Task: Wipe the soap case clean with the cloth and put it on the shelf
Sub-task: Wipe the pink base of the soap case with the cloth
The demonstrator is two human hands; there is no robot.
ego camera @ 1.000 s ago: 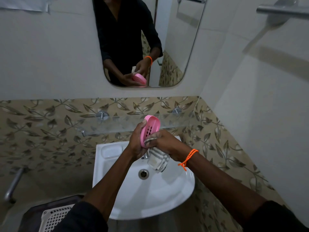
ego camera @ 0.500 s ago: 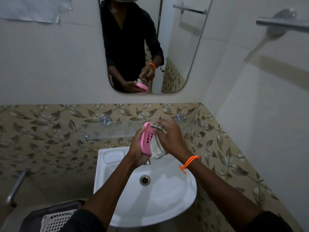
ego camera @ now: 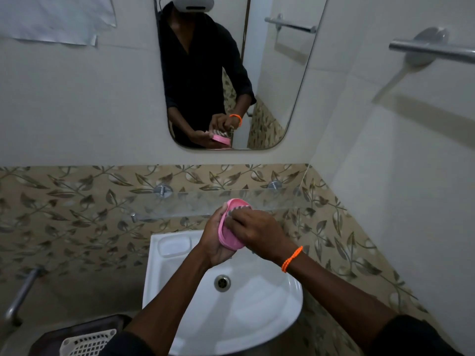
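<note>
My left hand (ego camera: 215, 242) grips a pink oval soap case (ego camera: 229, 235) from its left side and holds it above the back of the white sink (ego camera: 257, 309). My right hand (ego camera: 259, 233) presses a checked cloth (ego camera: 237, 208) into the open case; only a strip of the cloth shows past my fingertips. A glass shelf (ego camera: 195, 201) on two metal pegs runs along the leaf-patterned wall just behind the case.
A mirror (ego camera: 272, 73) above the shelf reflects the person and both hands. A metal towel bar (ego camera: 431, 50) sticks out from the right wall. A white perforated basket (ego camera: 87, 343) sits at the lower left, with a metal pipe (ego camera: 20, 294) beside it.
The case has turned from edge-on to face my right hand. My right hand has slid the cloth up into the case, so the hanging part of the cloth is hidden.
</note>
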